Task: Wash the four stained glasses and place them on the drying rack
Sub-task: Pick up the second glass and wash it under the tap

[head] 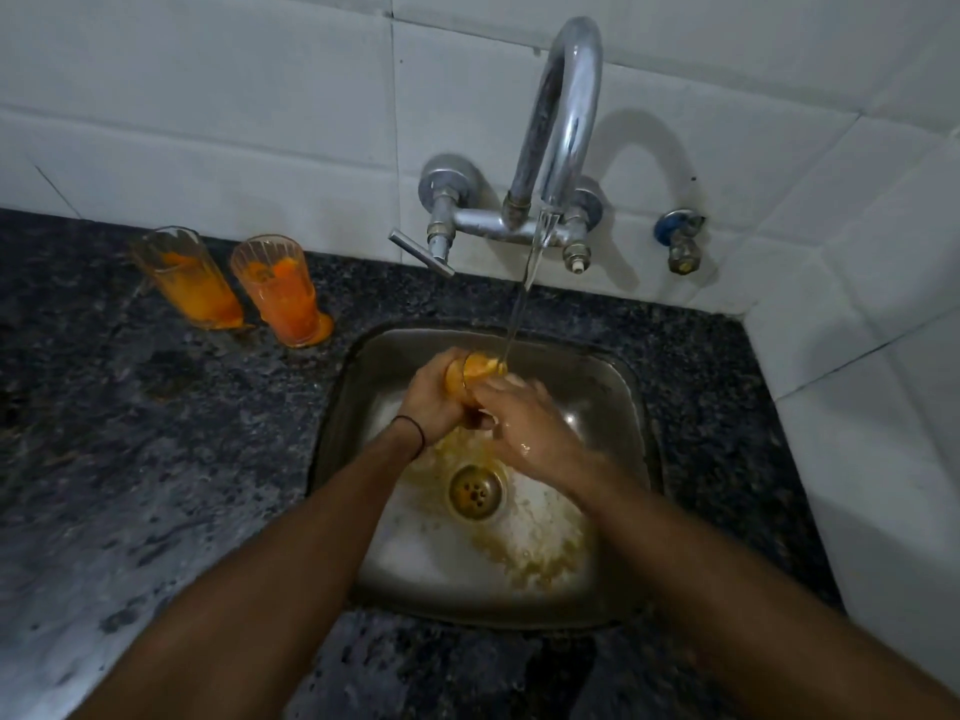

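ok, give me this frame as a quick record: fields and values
held: orange-stained clear glass, under the water stream
left hand: grips the glass
right hand: holds the glass too
tap: curved chrome tap, running
waiting: two orange-stained ribbed glasses, upright on dark speckled stone counter, left of steel sink
drying rack, fourth glass: not in view
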